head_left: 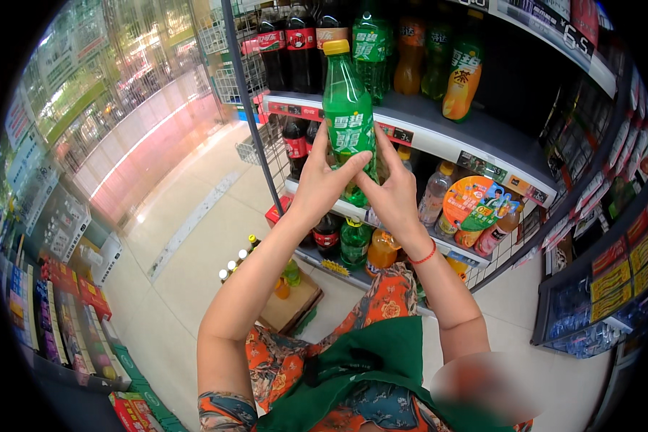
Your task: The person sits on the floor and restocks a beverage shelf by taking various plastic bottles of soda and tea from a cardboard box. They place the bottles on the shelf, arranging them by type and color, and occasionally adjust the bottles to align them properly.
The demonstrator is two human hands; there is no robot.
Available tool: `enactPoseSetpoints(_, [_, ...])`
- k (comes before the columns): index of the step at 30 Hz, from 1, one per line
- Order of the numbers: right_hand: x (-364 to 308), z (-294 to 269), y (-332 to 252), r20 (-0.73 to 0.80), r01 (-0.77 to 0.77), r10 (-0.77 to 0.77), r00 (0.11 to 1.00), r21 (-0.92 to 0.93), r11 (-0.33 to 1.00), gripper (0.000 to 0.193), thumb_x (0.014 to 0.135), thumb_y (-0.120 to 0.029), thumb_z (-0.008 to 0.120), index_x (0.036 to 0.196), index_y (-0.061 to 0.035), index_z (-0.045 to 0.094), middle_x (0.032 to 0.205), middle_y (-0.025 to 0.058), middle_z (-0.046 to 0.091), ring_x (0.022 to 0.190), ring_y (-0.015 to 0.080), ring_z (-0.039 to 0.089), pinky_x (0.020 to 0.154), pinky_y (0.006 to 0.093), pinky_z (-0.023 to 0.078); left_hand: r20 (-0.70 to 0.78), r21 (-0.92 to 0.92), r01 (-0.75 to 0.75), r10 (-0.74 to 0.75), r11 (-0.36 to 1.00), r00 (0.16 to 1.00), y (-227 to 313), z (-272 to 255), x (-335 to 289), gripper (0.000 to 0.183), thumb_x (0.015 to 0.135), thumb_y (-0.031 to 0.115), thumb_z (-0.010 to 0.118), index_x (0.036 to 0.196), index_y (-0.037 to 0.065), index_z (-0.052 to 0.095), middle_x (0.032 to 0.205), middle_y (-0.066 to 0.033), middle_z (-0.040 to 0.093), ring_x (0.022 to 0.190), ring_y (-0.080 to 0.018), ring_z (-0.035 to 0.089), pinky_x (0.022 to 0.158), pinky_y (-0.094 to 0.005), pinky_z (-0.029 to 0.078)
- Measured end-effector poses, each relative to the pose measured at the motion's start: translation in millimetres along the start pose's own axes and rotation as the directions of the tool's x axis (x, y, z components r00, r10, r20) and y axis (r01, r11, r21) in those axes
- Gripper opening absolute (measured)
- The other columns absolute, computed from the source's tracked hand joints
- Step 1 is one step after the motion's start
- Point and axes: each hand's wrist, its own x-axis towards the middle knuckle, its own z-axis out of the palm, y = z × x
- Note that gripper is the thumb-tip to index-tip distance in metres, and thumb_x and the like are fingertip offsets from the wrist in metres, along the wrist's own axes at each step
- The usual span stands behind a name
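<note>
Two hands (pixel 319 183), fingers (pixel 386 150) around one green bottle (pixel 348 106)

White lettering (pixel 348 124) on green bottle (pixel 345 104)

A translucent green plastic bottle (pixel 344 90) is held in the air between the left hand (pixel 322 176) and the right hand (pixel 396 189), in front of the shelf (pixel 497 137). Its yellow cap (pixel 336 47) is on and points up, with the neck leaning slightly left. A green label (pixel 350 137) with white lettering wraps its body; fingers and thumbs partly cover the lower half.
</note>
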Motion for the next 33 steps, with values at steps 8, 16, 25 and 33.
enactPoseSetpoints(8, [18.9,-11.1,0.1,-0.005,-0.028,0.028,1.0,0.058,0.998,0.074,0.081,-0.017,0.073,0.145,-0.0061,0.038,0.112,0.0164,0.068,0.094,0.0178,0.068,0.078,0.0297,0.052,0.005,-0.025,-0.015,0.015,1.0,1.0,-1.5,4.2,26.4,0.074,0.084,0.017,0.073,0.144,0.001,0.034,0.126,-0.0122,0.055,0.113,-0.0167,0.055,0.096,-0.0316,0.045])
enactPoseSetpoints(16, [32.6,-49.4,-22.0,-0.053,-0.106,0.104,0.993,-0.024,0.994,0.069,0.081,-0.02,0.074,0.141,-0.0033,0.044,0.11,0.0141,0.069,0.098,0.0164,0.067,0.082,0.0291,0.052,0.082,-0.026,-0.029,0.031,0.999,0.996,10.2,31.4,48.5,0.066,0.084,0.017,0.073,0.138,-0.001,0.041,0.115,-0.0091,0.062,0.103,-0.0133,0.059,0.09,-0.0291,0.047])
enactPoseSetpoints(25, [69.7,-92.2,-27.5,-0.139,-0.162,0.127,0.982,-0.283,0.945,0.076,0.075,-0.04,0.076,0.136,-0.002,0.051,0.11,0.021,0.068,0.097,0.026,0.069,0.083,0.0322,0.052,0.121,0.046,0.113,-0.118,0.993,0.986,30.4,65.0,89.0,0.073,0.083,0.038,0.071,0.133,-0.003,0.039,0.108,-0.0089,0.063,0.095,-0.0136,0.058,0.079,-0.0308,0.047])
enactPoseSetpoints(33, [107.2,-107.4,-4.6,-0.194,-0.134,0.071,0.978,-0.333,0.933,0.078,0.074,-0.046,0.074,0.133,-0.0013,0.053,0.106,0.0207,0.069,0.092,0.0278,0.07,0.08,0.034,0.052,0.105,0.129,0.077,-0.091,0.989,0.99,26.1,77.9,134.1,0.075,0.082,0.04,0.072,0.135,-0.004,0.042,0.115,-0.0117,0.063,0.104,-0.0169,0.059,0.084,-0.0339,0.048])
